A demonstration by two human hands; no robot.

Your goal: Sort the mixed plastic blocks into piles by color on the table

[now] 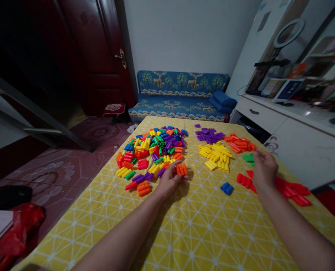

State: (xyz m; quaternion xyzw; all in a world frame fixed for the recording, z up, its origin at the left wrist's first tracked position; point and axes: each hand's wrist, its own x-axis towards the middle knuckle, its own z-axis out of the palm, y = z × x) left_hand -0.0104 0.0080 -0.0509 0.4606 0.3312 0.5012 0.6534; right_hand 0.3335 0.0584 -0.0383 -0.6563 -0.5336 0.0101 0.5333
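Note:
My left hand (169,182) is closed on an orange plastic building block (181,169) made of joined tubes, at the right edge of a mixed heap of coloured blocks (156,145). Over on the right, my right hand (264,169) has its fingers curled, with the fingertips at a green building block (248,158); its fingers are partly hidden. Red blocks (293,190) lie beneath and beside the right wrist. Sorted groups of yellow blocks (216,152), purple blocks (209,135) and orange blocks (239,143) lie beyond. Between my forearms sits a blue block (227,188).
A yellow patterned cloth (195,229) covers the table. A blue sofa (181,94) stands past the far edge, with a dark red door (91,56) to its left. The white cabinet (305,139) is close along the right side. A metal ladder-like frame (40,116) is at left.

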